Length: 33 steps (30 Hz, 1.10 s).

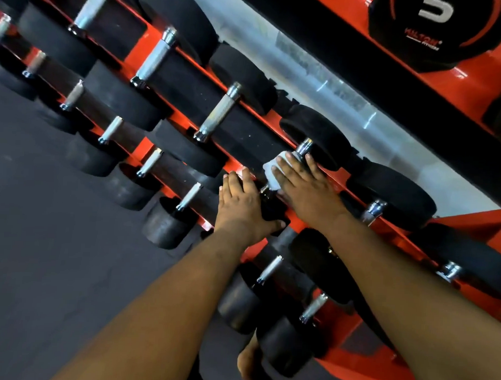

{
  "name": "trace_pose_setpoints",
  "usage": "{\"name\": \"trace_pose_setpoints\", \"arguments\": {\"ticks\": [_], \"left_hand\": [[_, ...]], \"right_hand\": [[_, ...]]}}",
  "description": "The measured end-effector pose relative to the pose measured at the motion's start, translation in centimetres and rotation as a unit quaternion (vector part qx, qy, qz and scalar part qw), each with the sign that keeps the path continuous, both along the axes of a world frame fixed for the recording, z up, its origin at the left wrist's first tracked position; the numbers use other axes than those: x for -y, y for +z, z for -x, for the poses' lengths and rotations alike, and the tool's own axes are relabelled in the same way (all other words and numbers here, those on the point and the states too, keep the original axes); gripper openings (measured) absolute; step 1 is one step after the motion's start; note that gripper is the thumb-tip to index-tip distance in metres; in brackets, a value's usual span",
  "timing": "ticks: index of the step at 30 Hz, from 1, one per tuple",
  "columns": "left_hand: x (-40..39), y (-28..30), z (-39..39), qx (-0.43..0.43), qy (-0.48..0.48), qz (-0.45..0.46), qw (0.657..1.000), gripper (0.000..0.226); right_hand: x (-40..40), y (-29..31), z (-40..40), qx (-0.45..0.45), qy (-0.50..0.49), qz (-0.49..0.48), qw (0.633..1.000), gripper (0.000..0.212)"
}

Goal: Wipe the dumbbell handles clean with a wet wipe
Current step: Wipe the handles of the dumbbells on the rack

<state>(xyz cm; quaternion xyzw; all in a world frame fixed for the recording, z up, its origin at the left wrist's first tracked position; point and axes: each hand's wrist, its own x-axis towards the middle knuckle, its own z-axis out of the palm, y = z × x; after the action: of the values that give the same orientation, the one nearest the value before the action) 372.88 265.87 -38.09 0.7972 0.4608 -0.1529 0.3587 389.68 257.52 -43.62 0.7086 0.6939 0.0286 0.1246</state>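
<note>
A black dumbbell with a chrome handle (304,147) lies on the upper shelf of the red rack (140,55). My right hand (303,186) wraps a white wet wipe (272,169) around that handle, covering most of it. Only the handle's far chrome end shows above my fingers. My left hand (244,206) grips the near black head (271,207) of the same dumbbell, fingers curled over its top. Its far head (316,135) rests on the shelf behind.
Rows of black dumbbells with chrome handles (218,112) fill both shelves of the rack. A dark rubber floor (43,239) lies to the left. A black weight plate marked 5 (434,28) sits at the top right. My bare foot (249,360) shows below.
</note>
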Motion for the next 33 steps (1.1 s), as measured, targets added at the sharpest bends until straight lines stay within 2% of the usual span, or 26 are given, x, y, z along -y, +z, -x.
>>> {"name": "trace_pose_setpoints", "arguments": {"ticks": [2, 5, 9, 13, 16, 17, 19, 21, 24, 26, 30, 32, 33], "left_hand": [[0.1, 0.3, -0.1, -0.006, 0.009, -0.001, 1.0, 0.146], [0.1, 0.6, -0.3, -0.005, 0.022, 0.004, 1.0, 0.147], [0.0, 0.7, -0.3, -0.016, 0.015, 0.01, 1.0, 0.148], [-0.6, 0.8, -0.2, -0.027, -0.004, 0.034, 0.999, 0.143], [-0.8, 0.5, -0.2, -0.028, -0.014, 0.044, 0.999, 0.14], [-0.9, 0.5, -0.2, -0.024, -0.012, 0.044, 0.999, 0.14], [-0.8, 0.5, -0.1, -0.014, -0.007, 0.042, 0.999, 0.141], [-0.7, 0.3, 0.0, -0.01, -0.006, 0.042, 0.999, 0.141], [-0.5, 0.3, -0.1, -0.007, -0.001, 0.035, 0.999, 0.141], [-0.6, 0.4, 0.0, -0.003, 0.0, 0.035, 0.999, 0.141], [-0.6, 0.1, 0.2, 0.005, 0.0, 0.032, 0.999, 0.14], [-0.6, 0.0, 0.2, 0.004, -0.003, 0.033, 0.999, 0.139], [-0.7, 0.0, 0.2, 0.002, -0.004, 0.034, 0.999, 0.139]], "right_hand": [[-0.4, -0.3, 0.6, -0.017, -0.01, 0.001, 1.0, 0.066], [-1.0, -0.7, 0.9, -0.037, 0.07, 0.027, 0.997, 0.065], [-0.8, -0.5, 0.2, -0.065, -0.034, -0.004, 0.997, 0.061], [0.0, -1.1, 0.7, -0.089, 0.079, 0.007, 0.993, 0.065], [-1.2, -0.7, -0.9, -0.06, -0.004, -0.016, 0.998, 0.072], [-1.1, -0.8, -0.7, -0.059, -0.015, -0.02, 0.998, 0.07], [0.4, -1.5, 0.1, -0.071, 0.049, -0.005, 0.996, 0.06], [0.5, -1.4, 0.2, -0.07, 0.109, 0.032, 0.991, 0.06], [-2.6, -0.3, 0.3, -0.091, 0.092, 0.071, 0.989, 0.053], [-3.9, 0.0, 0.9, -0.097, 0.075, 0.097, 0.988, 0.057], [0.7, -0.3, 0.0, -0.056, 0.106, 0.048, 0.992, 0.056], [0.5, -0.4, -0.2, -0.037, 0.109, 0.037, 0.993, 0.052], [-1.0, -0.4, 0.2, -0.058, 0.099, 0.033, 0.993, 0.048]]}}
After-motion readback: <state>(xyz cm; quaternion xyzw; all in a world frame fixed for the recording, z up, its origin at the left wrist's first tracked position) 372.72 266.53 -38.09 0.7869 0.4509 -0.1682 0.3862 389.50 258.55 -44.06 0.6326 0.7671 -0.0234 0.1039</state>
